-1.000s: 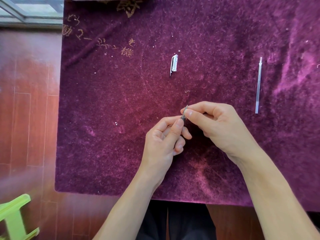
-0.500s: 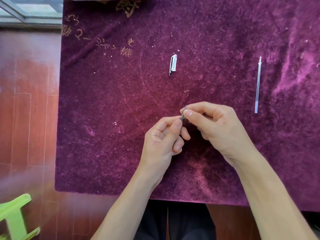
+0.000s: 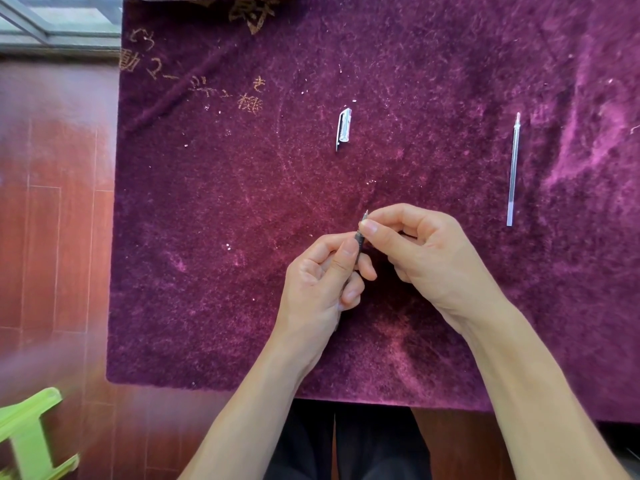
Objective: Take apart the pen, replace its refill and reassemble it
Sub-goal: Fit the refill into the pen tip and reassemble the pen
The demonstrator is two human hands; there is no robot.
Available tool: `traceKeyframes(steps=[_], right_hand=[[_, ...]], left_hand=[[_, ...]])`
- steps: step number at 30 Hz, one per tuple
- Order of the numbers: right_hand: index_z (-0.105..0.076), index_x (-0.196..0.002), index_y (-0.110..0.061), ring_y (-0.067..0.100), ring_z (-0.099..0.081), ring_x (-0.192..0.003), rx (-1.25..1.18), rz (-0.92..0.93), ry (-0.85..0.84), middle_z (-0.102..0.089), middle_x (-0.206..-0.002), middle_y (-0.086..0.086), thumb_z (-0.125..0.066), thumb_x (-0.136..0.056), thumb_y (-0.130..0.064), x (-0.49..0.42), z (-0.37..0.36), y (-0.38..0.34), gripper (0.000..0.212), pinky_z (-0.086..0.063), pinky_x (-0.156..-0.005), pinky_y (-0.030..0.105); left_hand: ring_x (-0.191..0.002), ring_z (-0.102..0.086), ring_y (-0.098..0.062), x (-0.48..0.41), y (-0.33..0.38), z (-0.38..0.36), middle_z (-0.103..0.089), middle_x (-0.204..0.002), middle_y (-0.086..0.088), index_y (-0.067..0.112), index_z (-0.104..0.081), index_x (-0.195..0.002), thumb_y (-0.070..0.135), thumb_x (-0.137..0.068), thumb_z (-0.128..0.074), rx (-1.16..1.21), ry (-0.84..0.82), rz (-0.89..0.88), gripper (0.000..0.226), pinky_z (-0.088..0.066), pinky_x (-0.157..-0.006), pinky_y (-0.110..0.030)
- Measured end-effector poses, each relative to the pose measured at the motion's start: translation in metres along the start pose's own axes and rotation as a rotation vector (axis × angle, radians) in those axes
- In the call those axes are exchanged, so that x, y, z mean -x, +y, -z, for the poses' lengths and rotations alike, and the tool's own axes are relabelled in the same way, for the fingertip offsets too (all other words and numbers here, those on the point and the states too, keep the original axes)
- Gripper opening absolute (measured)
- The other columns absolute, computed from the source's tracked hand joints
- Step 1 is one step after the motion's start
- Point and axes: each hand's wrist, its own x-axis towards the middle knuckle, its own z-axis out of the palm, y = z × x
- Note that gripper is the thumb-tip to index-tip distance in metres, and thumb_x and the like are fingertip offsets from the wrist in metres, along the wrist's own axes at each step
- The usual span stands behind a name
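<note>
Both hands hold the pen (image 3: 360,239) over the middle of the purple mat (image 3: 214,271). My left hand (image 3: 322,282) wraps around the barrel, which is mostly hidden in the fist. My right hand (image 3: 422,254) pinches the grey tip section between thumb and forefinger, and the metal point pokes out above the thumb. The clear pen cap (image 3: 344,128) with its clip lies on the mat above the hands. A thin clear refill (image 3: 513,168) lies upright on the mat to the right, apart from both hands.
The mat covers a table whose left edge meets a red-brown wooden floor (image 3: 52,237). A green plastic stool (image 3: 31,441) stands at the bottom left. Gold embroidered characters (image 3: 249,102) mark the mat's upper left.
The hands have barely moved. My right thumb and forefinger have shifted slightly on the tip section, and a little more of the grey section shows between the hands.
</note>
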Motion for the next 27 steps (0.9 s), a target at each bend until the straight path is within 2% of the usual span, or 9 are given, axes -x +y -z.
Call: traceKeyframes(steps=[2,5,10,13,16,19,22,24,27], right_hand=[[-0.081,-0.107,-0.019,-0.007,-0.063,-0.054,-0.025,0.0,0.016,-0.074,-0.074,-0.015,-0.075,-0.1,-0.021,0.001,-0.001,-0.001,0.01,-0.046,-0.052,0.003],[-0.081,-0.114,-0.015,-0.007,-0.062,-0.052,-0.051,-0.002,0.002,-0.068,-0.065,-0.02,-0.071,-0.102,-0.016,0.002,-0.002,-0.001,0.016,-0.045,-0.051,0.003],[-0.081,-0.105,-0.013,-0.007,-0.062,-0.05,-0.111,-0.053,0.006,-0.067,-0.062,-0.019,-0.073,-0.101,-0.017,0.003,-0.005,-0.005,0.01,-0.044,-0.048,0.003],[-0.08,-0.101,-0.013,-0.005,-0.062,-0.051,-0.099,-0.07,0.056,-0.07,-0.068,-0.011,-0.08,-0.095,-0.023,0.002,-0.008,-0.006,0.013,-0.045,-0.049,0.005],[-0.078,-0.105,-0.009,-0.003,-0.061,-0.05,-0.12,-0.065,0.07,-0.07,-0.069,0.0,-0.081,-0.093,-0.022,0.005,-0.011,-0.009,0.018,-0.046,-0.051,0.005],[-0.081,-0.113,-0.018,-0.003,-0.053,-0.045,-0.118,-0.073,0.036,-0.064,-0.061,-0.012,-0.075,-0.098,-0.025,0.007,-0.008,-0.01,0.018,-0.042,-0.047,0.006],[-0.084,-0.11,-0.022,-0.001,-0.038,-0.044,-0.097,-0.084,0.04,-0.057,-0.055,-0.02,-0.067,-0.104,-0.021,0.006,-0.005,-0.007,0.017,-0.034,-0.044,0.012],[-0.083,-0.107,-0.017,-0.002,-0.041,-0.042,-0.087,-0.075,0.048,-0.057,-0.051,-0.022,-0.068,-0.104,-0.018,0.006,-0.005,-0.006,0.015,-0.035,-0.044,0.009],[-0.081,-0.104,-0.013,-0.004,-0.054,-0.044,-0.087,-0.061,0.065,-0.064,-0.057,-0.02,-0.072,-0.1,-0.018,0.006,-0.006,-0.007,0.011,-0.039,-0.046,0.006]], left_hand=[[-0.051,-0.045,-0.007,0.0,0.0,-0.001,-0.065,-0.078,-0.007,0.004,-0.068,-0.116,0.03,-0.1,-0.061,0.003,0.002,0.002,0.031,-0.037,-0.048,-0.018],[-0.05,-0.045,-0.007,0.0,0.001,-0.002,-0.065,-0.077,-0.007,0.0,-0.066,-0.116,0.031,-0.098,-0.062,0.007,0.014,0.008,0.036,-0.037,-0.047,-0.018],[-0.051,-0.045,-0.008,0.001,0.001,-0.003,-0.065,-0.077,-0.008,0.004,-0.068,-0.114,0.029,-0.098,-0.061,-0.004,0.017,0.006,0.031,-0.037,-0.047,-0.018],[-0.052,-0.045,-0.009,0.0,0.001,-0.002,-0.065,-0.078,-0.008,0.003,-0.068,-0.113,0.029,-0.1,-0.06,-0.015,0.014,0.001,0.03,-0.038,-0.048,-0.018],[-0.052,-0.045,-0.008,0.0,0.0,-0.002,-0.064,-0.078,-0.008,-0.001,-0.065,-0.114,0.03,-0.099,-0.061,-0.007,0.015,0.002,0.035,-0.038,-0.048,-0.018],[-0.052,-0.045,-0.008,0.0,0.0,-0.002,-0.065,-0.078,-0.007,0.001,-0.067,-0.115,0.03,-0.099,-0.061,-0.001,0.016,0.002,0.033,-0.037,-0.048,-0.018],[-0.051,-0.046,-0.007,0.001,-0.001,-0.002,-0.065,-0.077,-0.007,0.001,-0.067,-0.116,0.029,-0.099,-0.062,0.009,0.019,0.006,0.033,-0.038,-0.048,-0.018],[-0.051,-0.046,-0.007,0.001,-0.001,-0.002,-0.066,-0.077,-0.007,0.004,-0.068,-0.115,0.029,-0.098,-0.062,0.005,0.018,0.006,0.031,-0.038,-0.048,-0.018],[-0.052,-0.046,-0.007,0.001,0.0,-0.002,-0.066,-0.078,-0.007,0.005,-0.069,-0.115,0.03,-0.098,-0.063,0.005,0.02,0.005,0.031,-0.039,-0.048,-0.018]])
